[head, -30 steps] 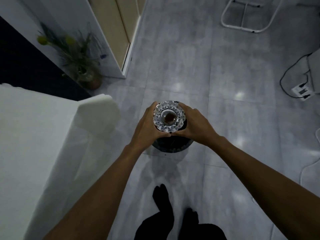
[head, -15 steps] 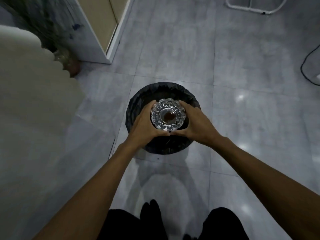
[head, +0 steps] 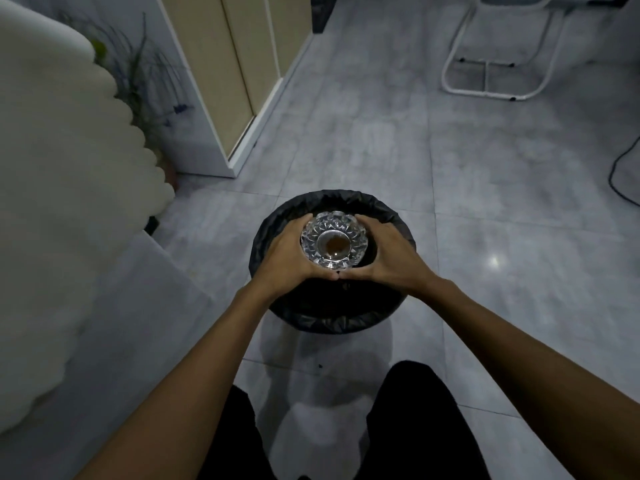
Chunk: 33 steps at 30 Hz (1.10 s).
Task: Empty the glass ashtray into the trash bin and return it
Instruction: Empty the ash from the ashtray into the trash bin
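Observation:
The round cut-glass ashtray [head: 333, 243] is held upright, with brown residue in its centre. My left hand [head: 284, 259] grips its left side and my right hand [head: 388, 259] grips its right side, thumbs meeting at the near edge. Directly under it stands the trash bin [head: 329, 317], round and lined with a black bag, on the grey tiled floor. My hands and the ashtray hide most of the bin's inside.
A white sofa [head: 59, 188] fills the left. A potted plant [head: 145, 84] stands behind it beside a beige cabinet [head: 235, 64]. A white folding-chair frame [head: 495, 77] is at the back right, and a black cable [head: 623, 168] runs at the right edge. My dark-trousered legs [head: 415, 420] are below.
My view and body have closed in on the bin. The ashtray, held in both hands throughout, now sits over the bin's opening and a little lower.

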Motion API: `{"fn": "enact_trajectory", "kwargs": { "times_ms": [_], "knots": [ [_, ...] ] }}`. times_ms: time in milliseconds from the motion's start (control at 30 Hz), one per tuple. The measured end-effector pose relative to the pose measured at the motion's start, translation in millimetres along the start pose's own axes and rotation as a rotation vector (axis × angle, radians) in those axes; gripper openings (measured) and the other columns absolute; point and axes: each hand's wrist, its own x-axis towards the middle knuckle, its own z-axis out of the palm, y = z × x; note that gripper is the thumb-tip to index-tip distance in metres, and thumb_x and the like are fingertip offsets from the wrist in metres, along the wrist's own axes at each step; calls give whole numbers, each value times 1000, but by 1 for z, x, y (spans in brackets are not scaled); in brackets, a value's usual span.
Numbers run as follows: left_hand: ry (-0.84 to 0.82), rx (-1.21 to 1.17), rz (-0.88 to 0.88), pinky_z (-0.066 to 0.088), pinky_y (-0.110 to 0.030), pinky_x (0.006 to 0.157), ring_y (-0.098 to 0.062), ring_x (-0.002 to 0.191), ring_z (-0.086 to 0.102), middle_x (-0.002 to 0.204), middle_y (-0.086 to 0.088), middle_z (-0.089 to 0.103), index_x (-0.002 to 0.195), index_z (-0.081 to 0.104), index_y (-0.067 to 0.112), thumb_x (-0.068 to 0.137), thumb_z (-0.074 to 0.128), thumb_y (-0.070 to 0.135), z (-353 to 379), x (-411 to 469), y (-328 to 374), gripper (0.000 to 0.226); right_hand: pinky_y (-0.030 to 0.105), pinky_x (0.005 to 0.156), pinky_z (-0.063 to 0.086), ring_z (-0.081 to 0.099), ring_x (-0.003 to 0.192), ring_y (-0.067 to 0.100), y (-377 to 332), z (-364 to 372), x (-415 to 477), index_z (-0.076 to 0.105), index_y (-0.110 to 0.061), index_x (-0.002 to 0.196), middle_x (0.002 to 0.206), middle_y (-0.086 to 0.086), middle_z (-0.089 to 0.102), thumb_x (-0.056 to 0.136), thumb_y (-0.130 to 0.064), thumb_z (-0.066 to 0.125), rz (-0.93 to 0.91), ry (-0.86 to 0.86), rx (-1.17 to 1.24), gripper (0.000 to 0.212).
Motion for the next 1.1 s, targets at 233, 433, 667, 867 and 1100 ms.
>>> {"fn": "enact_trajectory", "kwargs": {
  "times_ms": [233, 433, 667, 867, 1100],
  "knots": [
    [-74, -142, -135, 51, -40, 118, -18, 134, 63, 151, 1, 63, 161, 45, 17, 32, 101, 57, -17, -6, 7, 146, 14, 98, 48, 58, 119, -6, -12, -10, -3, 45, -33, 143, 129, -27, 56, 61, -46, 100, 177, -98, 351, 100],
    [-23, -220, -182, 54, -35, 113, -16, 128, 65, 146, 2, 65, 159, 48, 14, 33, 100, 58, -18, 1, 17, 143, 45, 112, 50, 64, 130, 17, 3, 12, 3, 47, -23, 145, 139, -3, 67, 69, -16, 98, 258, -71, 836, 92],
    [3, -211, -270, 53, -30, 110, -16, 127, 64, 140, 5, 63, 158, 48, 12, 52, 106, 47, -18, 6, 20, 125, 40, 104, 55, 67, 126, 22, 10, 27, 21, 46, -21, 143, 136, 4, 68, 69, -14, 96, 278, -71, 1018, 89],
    [-22, -401, -509, 53, -26, 83, -14, 105, 65, 128, -4, 68, 140, 65, 3, 78, 87, 62, 8, 12, 35, 88, 56, 107, 51, 61, 131, 28, 6, 42, 29, 39, -25, 145, 143, 9, 60, 80, -41, 84, 488, -47, 1250, 81],
    [-115, -366, -594, 60, -38, 103, -29, 120, 73, 132, -16, 69, 145, 58, -5, 93, 69, 67, 27, 16, 37, 89, 61, 87, 60, 71, 109, 41, -5, 39, 58, 48, -24, 143, 131, 17, 66, 73, -52, 81, 711, -31, 1113, 82]
  ]
}}
